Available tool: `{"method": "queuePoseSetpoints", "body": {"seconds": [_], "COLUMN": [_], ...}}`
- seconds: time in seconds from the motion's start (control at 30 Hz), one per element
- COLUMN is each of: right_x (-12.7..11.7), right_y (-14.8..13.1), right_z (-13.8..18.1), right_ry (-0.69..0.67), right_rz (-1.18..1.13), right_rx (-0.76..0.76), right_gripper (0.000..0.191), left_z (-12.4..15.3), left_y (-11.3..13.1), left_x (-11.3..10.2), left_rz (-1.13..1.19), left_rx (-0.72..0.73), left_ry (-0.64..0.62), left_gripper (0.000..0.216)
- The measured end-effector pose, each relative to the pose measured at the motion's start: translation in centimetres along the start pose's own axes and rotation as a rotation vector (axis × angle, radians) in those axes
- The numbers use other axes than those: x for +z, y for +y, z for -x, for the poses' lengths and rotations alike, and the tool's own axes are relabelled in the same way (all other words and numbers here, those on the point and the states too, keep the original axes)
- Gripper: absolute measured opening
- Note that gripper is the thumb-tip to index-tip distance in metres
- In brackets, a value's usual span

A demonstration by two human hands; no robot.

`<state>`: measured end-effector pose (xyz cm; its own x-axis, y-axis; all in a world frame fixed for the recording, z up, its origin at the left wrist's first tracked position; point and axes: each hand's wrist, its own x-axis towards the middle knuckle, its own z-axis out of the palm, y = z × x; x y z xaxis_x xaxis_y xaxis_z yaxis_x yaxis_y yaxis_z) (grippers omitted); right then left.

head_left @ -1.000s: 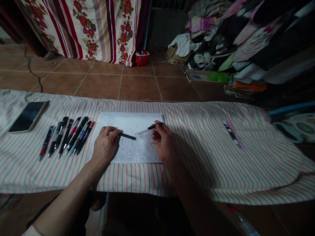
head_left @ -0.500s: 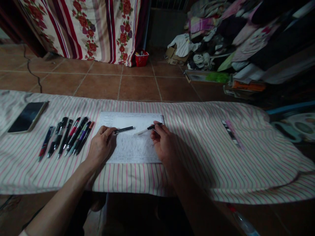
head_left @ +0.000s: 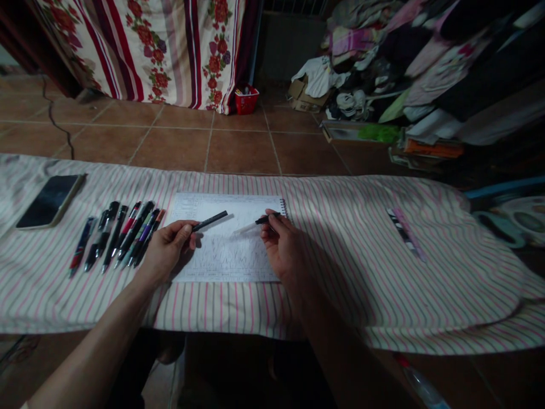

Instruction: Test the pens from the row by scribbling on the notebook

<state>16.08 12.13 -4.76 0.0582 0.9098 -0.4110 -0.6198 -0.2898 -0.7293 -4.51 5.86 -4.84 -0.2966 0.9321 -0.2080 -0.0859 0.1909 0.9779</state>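
A spiral notepad covered in scribbles lies on a striped cloth. My left hand is closed around a black pen cap or barrel, lifted over the pad's left part and pointing up to the right. My right hand pinches a pen with a black grip and a clear front part, its tip aimed left over the page. A row of several pens lies left of the pad, just beside my left hand.
A dark phone lies at the cloth's far left. A small striped object rests on the right of the cloth. Beyond are a tiled floor, a red basket, a floral cloth and heaps of clothes.
My left hand has drawn back leftward and lifted, swinging the black piece from pointing down-right to pointing up-right. My right hand and its pen have stayed almost in place.
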Motion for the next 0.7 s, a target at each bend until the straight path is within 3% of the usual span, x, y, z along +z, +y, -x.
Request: {"method": "queuePoseSetpoints", "body": {"seconds": [0.13,0.27,0.43,0.7], "right_x": [0.1,0.4,0.8,1.2], "right_y": [0.1,0.2,0.4,0.6], "right_z": [0.0,0.4,1.1,1.8], "right_ry": [-0.022,-0.067,-0.201,-0.336], "right_rz": [0.016,0.082,0.206,0.381], "right_rx": [0.004,0.027,0.032,-0.042], "right_gripper": [0.017,0.023,0.024,0.023], "left_z": [-0.2,-0.2,0.1,0.3], "left_y": [-0.5,-0.9,-1.1,-0.5], "left_x": [-0.3,-0.3,0.4,0.9], "left_rz": [0.175,0.149,0.196,0.276], "left_rx": [-0.037,0.054,0.022,-0.016], "left_ry": [-0.039,-0.111,-0.179,-0.124], "left_gripper": [0.034,0.025,0.021,0.021]}}
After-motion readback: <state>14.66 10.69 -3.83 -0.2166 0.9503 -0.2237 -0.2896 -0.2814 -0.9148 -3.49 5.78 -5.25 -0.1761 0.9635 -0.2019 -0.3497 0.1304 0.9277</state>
